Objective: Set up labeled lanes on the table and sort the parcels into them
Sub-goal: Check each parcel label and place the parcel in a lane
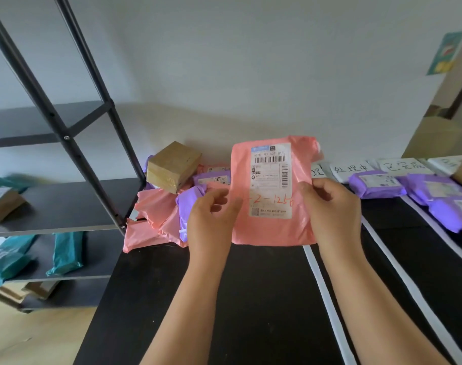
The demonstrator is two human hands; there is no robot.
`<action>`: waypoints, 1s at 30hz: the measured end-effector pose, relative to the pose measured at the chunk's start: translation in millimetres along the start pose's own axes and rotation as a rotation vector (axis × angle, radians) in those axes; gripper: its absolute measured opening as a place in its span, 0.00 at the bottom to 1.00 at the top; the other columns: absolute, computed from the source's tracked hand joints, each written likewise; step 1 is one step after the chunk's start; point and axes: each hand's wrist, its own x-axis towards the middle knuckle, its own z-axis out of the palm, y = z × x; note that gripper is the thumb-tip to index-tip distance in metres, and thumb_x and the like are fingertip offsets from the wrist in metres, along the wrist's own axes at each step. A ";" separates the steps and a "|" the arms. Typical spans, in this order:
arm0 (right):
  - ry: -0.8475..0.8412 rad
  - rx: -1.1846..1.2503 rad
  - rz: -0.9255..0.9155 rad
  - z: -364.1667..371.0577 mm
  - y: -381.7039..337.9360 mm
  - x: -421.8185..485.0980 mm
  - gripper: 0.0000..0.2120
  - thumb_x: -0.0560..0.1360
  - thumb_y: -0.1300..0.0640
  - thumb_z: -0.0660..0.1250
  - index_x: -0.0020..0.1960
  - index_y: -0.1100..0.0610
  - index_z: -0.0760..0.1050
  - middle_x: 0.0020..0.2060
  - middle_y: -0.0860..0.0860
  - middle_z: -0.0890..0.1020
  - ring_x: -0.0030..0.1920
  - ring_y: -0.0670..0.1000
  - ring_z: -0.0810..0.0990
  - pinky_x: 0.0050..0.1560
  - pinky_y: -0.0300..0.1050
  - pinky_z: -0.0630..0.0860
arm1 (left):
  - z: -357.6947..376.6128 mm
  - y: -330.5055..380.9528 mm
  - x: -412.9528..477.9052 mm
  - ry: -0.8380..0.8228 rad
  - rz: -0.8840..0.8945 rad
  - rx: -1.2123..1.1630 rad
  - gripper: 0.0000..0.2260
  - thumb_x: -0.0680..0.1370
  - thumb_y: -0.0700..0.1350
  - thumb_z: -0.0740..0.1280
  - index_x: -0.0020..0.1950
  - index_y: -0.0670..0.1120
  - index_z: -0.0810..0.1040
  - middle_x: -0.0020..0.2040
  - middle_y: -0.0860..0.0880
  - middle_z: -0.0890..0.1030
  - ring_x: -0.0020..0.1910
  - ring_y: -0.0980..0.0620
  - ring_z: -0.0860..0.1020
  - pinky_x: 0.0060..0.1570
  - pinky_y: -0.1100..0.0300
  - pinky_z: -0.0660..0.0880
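Black counter [264, 299] runs from the near edge to the wall. White tape strips [322, 285] split it into lanes, each headed at the back by a handwritten paper label [352, 169]. A dark metal shelf [66, 204] holding teal parcels [66, 252] stands beside it on the left. An unsorted heap [156, 206] of pink and purple bags, with a cardboard box [174, 165] on top, sits at the back left of the first strip. Purple parcels [377, 187] already lie in the right-hand lanes. The pink parcel [269, 227] is held upright above the counter, between heap and lanes. Its shipping label [270, 177] faces the camera, probably so it can be read before a lane is chosen. Both hands are closed on it, thumbs on the front. The left hand [211, 219] pinches its left edge and the right hand [332, 209] its right edge.
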 end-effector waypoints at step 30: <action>-0.248 0.086 0.049 -16.6 8.5 -3.6 0.05 0.75 0.53 0.72 0.41 0.50 0.82 0.37 0.44 0.85 0.40 0.46 0.83 0.45 0.49 0.79 | -1.8 11.4 -8.3 0.141 -0.147 -0.324 0.06 0.74 0.54 0.74 0.45 0.53 0.86 0.42 0.59 0.85 0.44 0.59 0.83 0.45 0.60 0.79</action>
